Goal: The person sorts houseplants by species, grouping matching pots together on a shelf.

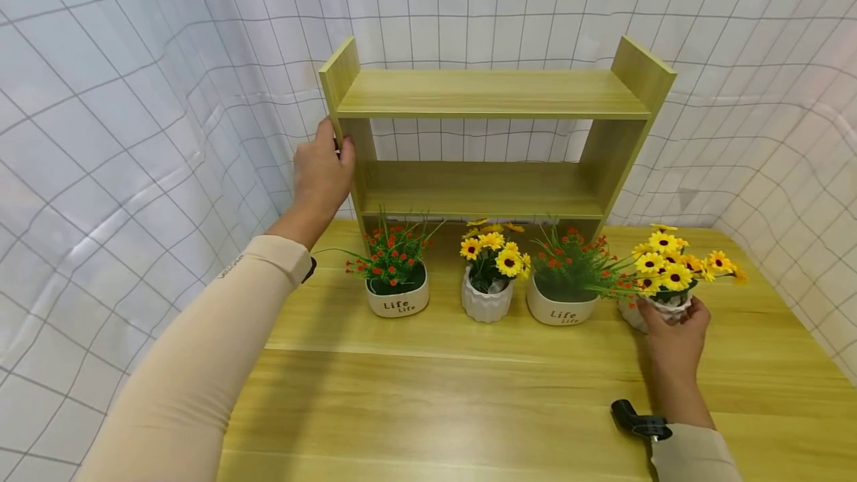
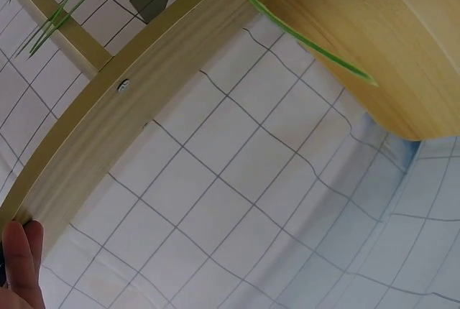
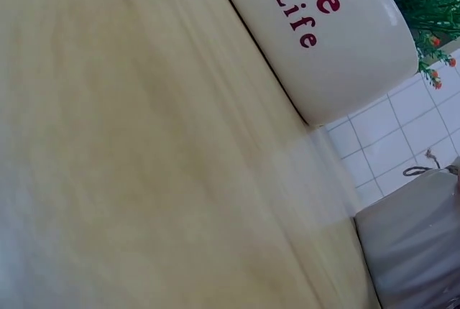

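Note:
My left hand point(image 1: 324, 173) grips the left side panel of a wooden shelf point(image 1: 489, 91), thumb at its front edge. A small dark patch shows between thumb and fingers. In the left wrist view, two fingertips point(image 2: 25, 255) lie against the panel's outer face. At the far right, my right hand point(image 1: 676, 337) holds a white fluted pot point(image 1: 672, 309) of yellow flowers point(image 1: 663, 262), fingers and thumb around its sides. The right wrist view shows this pot in part, with a twine bow point(image 3: 420, 170) at its rim. Left of it stands an oval "Life" pot point(image 1: 562, 309) with red-flowered greenery.
Another white fluted pot point(image 1: 486, 303) with yellow flowers and another "Life" pot point(image 1: 399, 300) with red flowers stand before the shelf. All rest on a wooden table point(image 1: 469, 400). A white grid-patterned curtain point(image 1: 134, 132) hangs behind and at both sides.

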Demonstrator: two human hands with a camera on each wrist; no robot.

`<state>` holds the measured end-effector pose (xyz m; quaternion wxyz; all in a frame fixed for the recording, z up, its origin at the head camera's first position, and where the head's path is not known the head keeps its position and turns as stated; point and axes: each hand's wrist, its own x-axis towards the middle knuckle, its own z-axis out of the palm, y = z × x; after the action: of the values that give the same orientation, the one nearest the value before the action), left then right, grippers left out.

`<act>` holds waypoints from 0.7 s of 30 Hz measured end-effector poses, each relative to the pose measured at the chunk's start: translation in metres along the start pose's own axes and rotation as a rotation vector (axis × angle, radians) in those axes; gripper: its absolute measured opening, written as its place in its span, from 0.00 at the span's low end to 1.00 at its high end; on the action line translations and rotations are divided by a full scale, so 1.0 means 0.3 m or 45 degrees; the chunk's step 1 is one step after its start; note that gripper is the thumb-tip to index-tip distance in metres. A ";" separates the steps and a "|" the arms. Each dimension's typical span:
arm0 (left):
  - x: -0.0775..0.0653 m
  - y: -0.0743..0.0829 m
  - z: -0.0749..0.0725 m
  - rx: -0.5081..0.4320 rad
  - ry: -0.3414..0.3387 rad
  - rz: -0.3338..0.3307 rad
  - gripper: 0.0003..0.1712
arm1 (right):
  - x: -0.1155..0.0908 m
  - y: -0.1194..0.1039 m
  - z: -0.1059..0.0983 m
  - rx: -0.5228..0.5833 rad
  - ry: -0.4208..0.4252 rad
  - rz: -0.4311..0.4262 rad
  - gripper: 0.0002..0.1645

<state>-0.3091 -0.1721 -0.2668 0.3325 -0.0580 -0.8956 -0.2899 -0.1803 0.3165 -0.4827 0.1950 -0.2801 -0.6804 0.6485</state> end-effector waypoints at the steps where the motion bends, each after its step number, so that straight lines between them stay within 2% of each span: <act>1: 0.000 -0.001 -0.001 -0.001 0.002 0.001 0.16 | 0.001 0.000 0.001 -0.002 0.002 0.003 0.57; 7: -0.003 -0.001 -0.005 0.009 -0.011 0.014 0.16 | 0.001 0.001 -0.004 -0.002 0.058 0.031 0.55; 21: -0.007 -0.002 -0.002 0.004 0.010 0.046 0.15 | -0.013 -0.005 -0.009 0.024 0.155 -0.015 0.50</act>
<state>-0.3073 -0.1726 -0.2682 0.3413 -0.0724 -0.8936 -0.2826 -0.1758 0.3162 -0.4807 0.2427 -0.3131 -0.6628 0.6355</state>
